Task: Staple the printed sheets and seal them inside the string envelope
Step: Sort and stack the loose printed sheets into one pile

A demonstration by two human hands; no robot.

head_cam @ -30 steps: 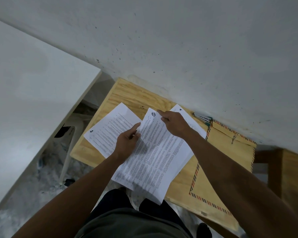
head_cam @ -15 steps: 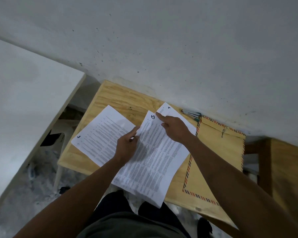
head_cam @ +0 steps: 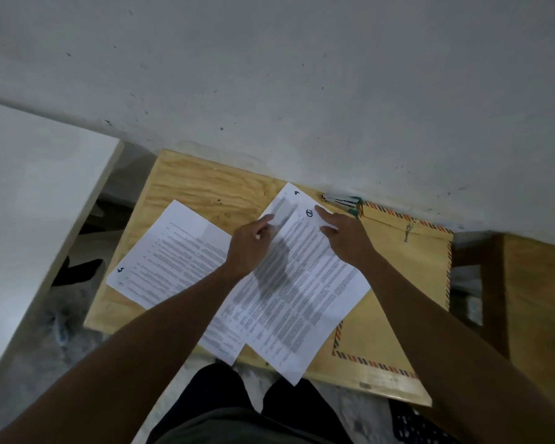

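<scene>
Plywood table point(head_cam: 202, 187) is the biggest thing here, pushed up against a grey wall point(head_cam: 302, 75), and the camera sits a bit further back from it than half a second ago, so more of the top shows now. On the right side lies the brown string envelope point(head_cam: 407, 283) with its striped border, flap end toward the wall, in the same spot as before. On the left, one printed sheet point(head_cam: 173, 254) marked 5 lies flat on its own, unmoved.

Middle of the table is where things changed. The top sheet point(head_cam: 305, 283) with the circled 1 was lifted off the table a moment ago; now it's down flat on the pile, overlapping the sheet marked 4 point(head_cam: 285, 200) and hanging off the near edge.

Left hand point(head_cam: 249, 248) has slid up along the left edge of the top sheet, fingers stretched forward and close together, resting on the paper rather than gripping it. Right hand point(head_cam: 346, 238) presses near the top right corner, fingers straight and slightly spread.

Stapler point(head_cam: 342, 200) is tucked against the wall, just beside the envelope's far corner, untouched.
</scene>
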